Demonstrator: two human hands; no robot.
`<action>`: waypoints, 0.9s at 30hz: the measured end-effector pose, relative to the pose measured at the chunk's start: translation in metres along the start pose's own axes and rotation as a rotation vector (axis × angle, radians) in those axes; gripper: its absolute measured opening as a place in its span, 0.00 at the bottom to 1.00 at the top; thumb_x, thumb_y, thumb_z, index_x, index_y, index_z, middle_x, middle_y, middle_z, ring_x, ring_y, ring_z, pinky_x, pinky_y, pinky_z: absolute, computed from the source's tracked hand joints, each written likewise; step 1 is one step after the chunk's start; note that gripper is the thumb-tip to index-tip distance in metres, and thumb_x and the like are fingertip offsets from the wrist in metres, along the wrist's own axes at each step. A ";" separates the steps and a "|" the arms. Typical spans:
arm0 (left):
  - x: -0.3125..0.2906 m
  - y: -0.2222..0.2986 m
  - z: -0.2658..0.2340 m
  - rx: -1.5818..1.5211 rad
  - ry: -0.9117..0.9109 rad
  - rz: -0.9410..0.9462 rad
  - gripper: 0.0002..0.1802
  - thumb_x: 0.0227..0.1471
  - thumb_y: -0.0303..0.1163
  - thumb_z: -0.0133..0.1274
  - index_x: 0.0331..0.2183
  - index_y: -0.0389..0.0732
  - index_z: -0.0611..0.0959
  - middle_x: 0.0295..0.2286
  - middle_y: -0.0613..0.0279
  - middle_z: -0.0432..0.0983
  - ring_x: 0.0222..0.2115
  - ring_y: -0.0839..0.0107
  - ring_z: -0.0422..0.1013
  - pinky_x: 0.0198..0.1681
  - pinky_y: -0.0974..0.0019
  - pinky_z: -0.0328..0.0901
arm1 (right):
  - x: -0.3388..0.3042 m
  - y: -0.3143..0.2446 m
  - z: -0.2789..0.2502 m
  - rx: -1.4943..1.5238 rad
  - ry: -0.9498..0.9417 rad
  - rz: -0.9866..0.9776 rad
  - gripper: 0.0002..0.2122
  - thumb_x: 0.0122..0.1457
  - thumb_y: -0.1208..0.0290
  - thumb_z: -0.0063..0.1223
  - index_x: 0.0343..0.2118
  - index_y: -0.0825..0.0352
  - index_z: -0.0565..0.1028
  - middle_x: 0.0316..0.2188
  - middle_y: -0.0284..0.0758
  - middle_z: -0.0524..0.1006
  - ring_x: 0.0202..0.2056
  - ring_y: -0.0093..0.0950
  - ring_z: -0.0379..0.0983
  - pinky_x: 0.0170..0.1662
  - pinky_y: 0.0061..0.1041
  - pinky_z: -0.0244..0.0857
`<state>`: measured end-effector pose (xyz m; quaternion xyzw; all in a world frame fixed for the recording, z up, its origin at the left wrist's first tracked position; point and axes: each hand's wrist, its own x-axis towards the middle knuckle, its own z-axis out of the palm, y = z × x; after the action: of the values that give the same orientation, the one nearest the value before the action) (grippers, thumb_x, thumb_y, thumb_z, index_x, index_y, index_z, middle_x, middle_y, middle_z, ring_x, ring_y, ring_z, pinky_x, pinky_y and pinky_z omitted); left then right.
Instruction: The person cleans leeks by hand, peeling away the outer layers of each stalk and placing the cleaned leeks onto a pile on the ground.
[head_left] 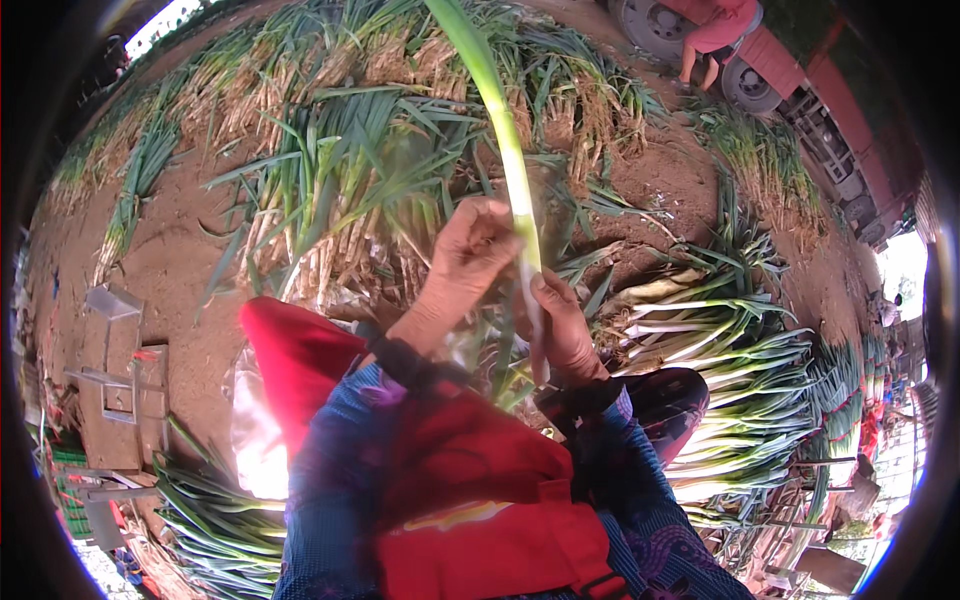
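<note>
A long leek (510, 150) stands upright in front of me, green at the top and whitish lower down. My right hand (565, 330) is closed around its pale lower part, thumb lying along the stalk. From the left, my left hand (470, 250) comes up against the white shaft with curled fingers pinched together; what lies between them, if anything, is too small to make out. Blur hides the leek's bottom end, near my right wrist. To the right of my right hand lies a stack of leeks (730, 370) with clean white stalks and green leaves.
Bundles of uncleaned leeks (330, 190) with brown roots cover the ground ahead. More leeks (225, 515) lie at lower left, near a metal-framed stool (120, 385) and a green crate (75, 490). A red truck (840, 130) and another person (720, 35) are at far right.
</note>
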<state>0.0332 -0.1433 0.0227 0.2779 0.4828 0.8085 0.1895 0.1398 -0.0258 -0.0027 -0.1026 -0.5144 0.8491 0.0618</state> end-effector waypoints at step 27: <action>-0.033 -0.003 0.014 0.537 0.044 0.363 0.13 0.45 0.12 0.53 0.31 0.38 0.70 0.27 0.67 0.67 0.26 0.82 0.65 0.29 0.77 0.64 | -0.004 0.012 -0.006 0.046 0.148 0.160 0.18 0.61 0.52 0.40 0.35 0.64 0.71 0.20 0.26 0.68 0.20 0.18 0.62 0.23 0.19 0.56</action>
<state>0.0677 -0.1512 0.0167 0.3819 0.6253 0.6788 -0.0485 0.1453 -0.0274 -0.0157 -0.2043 -0.4790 0.8531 0.0338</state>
